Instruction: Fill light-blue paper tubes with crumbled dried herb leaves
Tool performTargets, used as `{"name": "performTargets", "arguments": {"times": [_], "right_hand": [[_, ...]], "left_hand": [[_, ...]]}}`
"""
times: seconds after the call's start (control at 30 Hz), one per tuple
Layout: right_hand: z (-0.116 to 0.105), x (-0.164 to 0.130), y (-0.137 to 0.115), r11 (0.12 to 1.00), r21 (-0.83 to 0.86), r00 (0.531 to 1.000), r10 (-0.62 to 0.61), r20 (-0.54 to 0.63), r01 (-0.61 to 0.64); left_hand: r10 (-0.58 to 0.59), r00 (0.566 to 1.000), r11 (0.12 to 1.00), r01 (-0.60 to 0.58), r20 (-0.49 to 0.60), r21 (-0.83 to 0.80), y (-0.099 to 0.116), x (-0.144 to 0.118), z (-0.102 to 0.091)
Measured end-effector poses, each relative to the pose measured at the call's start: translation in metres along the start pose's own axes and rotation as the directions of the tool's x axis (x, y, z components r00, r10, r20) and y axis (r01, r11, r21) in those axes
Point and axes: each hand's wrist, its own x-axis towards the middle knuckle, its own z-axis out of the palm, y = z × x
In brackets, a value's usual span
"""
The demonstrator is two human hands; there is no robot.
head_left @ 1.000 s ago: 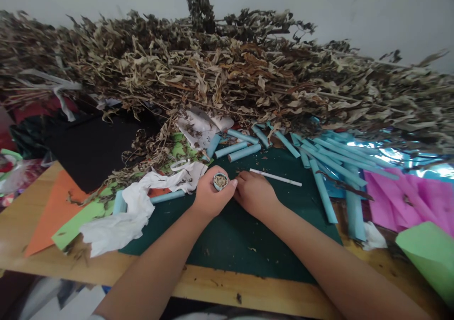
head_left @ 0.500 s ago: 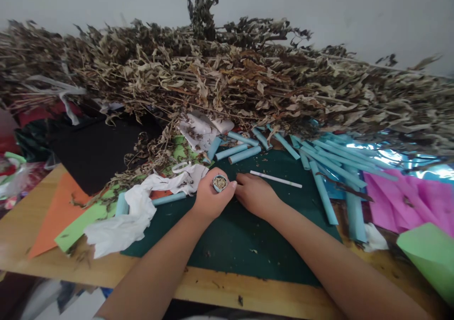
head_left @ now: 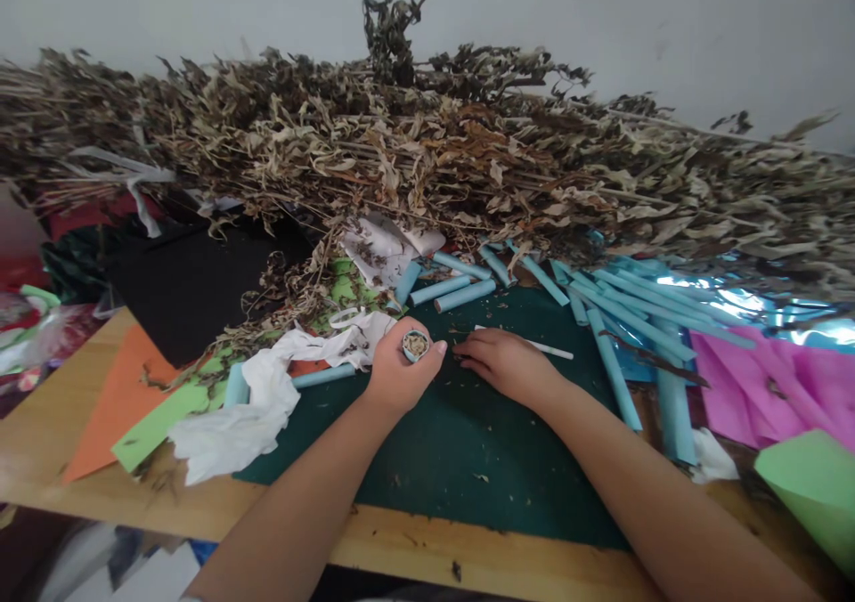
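My left hand (head_left: 394,375) is closed around an upright blue paper tube (head_left: 415,345), whose open top shows dried, crumbled leaf inside. To its right, my right hand (head_left: 508,366) rests low over the dark green mat (head_left: 468,468), palm down, fingers stretched toward the tube with a gap between the hands. Small dried leaf bits lie by its fingertips. A thin white stick (head_left: 556,351) sits on the mat, partly hidden behind the right hand. Several rolled blue paper tubes (head_left: 464,296) lie just beyond both hands.
A large heap of dried leafy stalks (head_left: 414,157) spans the back. Crumpled white tissue (head_left: 233,433), orange paper (head_left: 117,406) and a black sheet (head_left: 193,281) are at left. More blue tubes (head_left: 614,370), pink paper (head_left: 754,388) and green paper (head_left: 811,486) lie at right.
My right hand has moved right, away from the left hand, and its fingers have spread, covering part of the white stick. My left hand still holds the tube. The view has shifted slightly.
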Motion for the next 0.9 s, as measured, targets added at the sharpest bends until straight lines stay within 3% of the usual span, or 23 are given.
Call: {"name": "performTargets", "arguments": {"times": [0.3, 0.67, 0.9], "right_hand": [[0.001, 0.000, 0.007, 0.994, -0.029, 0.992, 0.108, -0.064, -0.110], [-0.009, -0.006, 0.005, 0.994, -0.098, 0.998, 0.059, 0.026, -0.056], [-0.003, -0.002, 0.004, 0.997, -0.001, 0.996, 0.083, -0.028, -0.083]], "left_hand": [[-0.005, 1.000, 1.000, 0.005, 0.011, 0.005, 0.000, 0.001, 0.000], [-0.018, 1.000, 1.000, 0.018, 0.002, -0.006, 0.001, 0.001, -0.001], [0.012, 0.998, 0.998, -0.008, 0.061, -0.060, 0.002, -0.003, -0.001]]}}
